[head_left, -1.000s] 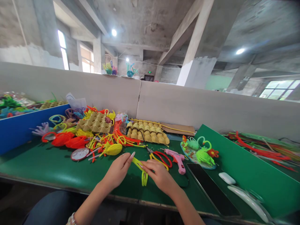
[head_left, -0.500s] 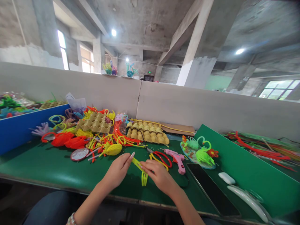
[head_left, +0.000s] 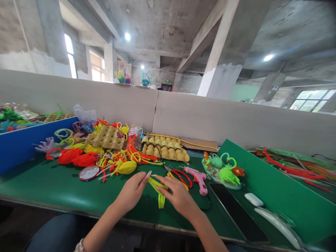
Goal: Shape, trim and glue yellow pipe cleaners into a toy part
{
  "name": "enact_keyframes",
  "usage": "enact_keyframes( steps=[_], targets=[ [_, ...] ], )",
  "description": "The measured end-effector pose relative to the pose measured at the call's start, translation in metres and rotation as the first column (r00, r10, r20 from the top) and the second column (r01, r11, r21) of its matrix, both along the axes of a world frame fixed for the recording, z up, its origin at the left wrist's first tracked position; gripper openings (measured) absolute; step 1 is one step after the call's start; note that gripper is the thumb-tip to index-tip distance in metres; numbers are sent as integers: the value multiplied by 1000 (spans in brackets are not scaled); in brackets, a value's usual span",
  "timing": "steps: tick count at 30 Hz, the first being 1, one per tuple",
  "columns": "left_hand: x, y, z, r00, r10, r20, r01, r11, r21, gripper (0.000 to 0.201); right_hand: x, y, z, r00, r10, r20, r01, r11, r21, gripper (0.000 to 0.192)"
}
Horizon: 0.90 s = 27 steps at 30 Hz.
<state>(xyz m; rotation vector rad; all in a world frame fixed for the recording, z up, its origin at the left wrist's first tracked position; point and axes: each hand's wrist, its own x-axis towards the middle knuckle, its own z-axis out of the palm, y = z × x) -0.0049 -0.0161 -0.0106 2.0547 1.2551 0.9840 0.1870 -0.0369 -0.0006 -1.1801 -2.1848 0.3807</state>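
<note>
A bundle of looped yellow pipe cleaners (head_left: 161, 201) is pinched between the thumb and fingers of my left hand (head_left: 135, 188). From there it runs to the right and its loops hang down over the green table. My right hand (head_left: 177, 196) has its thumb and fingers around the strands, with the index finger stretched toward the left fingertips. Just beyond the hands lie red-and-yellow-handled pliers (head_left: 185, 177) and a pink glue gun (head_left: 197, 178). A rounded yellow pipe-cleaner body (head_left: 126, 167) rests to the left.
Egg-carton trays (head_left: 166, 148) stand at the back, near red pipe cleaners (head_left: 132, 148) and red fuzzy shapes (head_left: 76, 156). A round white-topped disc (head_left: 89, 173) lies at left. On the right are a green swan piece (head_left: 229, 174), a phone (head_left: 237, 211), a white case (head_left: 253, 199) and a green divider (head_left: 262, 178).
My right fingers have moved up and left along the yellow strands, the index finger straightening toward my left fingertips. My left hand stays nearly still.
</note>
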Motion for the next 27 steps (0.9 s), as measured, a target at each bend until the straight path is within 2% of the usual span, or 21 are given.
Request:
enact_keyframes(
  steps=[5, 12, 27],
  targets=[
    [1, 0, 0, 1000, 11, 22, -11, 1000, -9, 34, -4, 1, -4, 988, -14, -151, 19, 999, 33, 32],
    [3, -1, 2, 997, 8, 83, -6, 1000, -27, 34, -11, 1, -5, 942, -44, -332, 37, 999, -27, 26],
    [2, 0, 1, 998, 10, 58, -9, 1000, -22, 34, -12, 1, -4, 932, -48, -360, 36, 999, -39, 24]
  ],
)
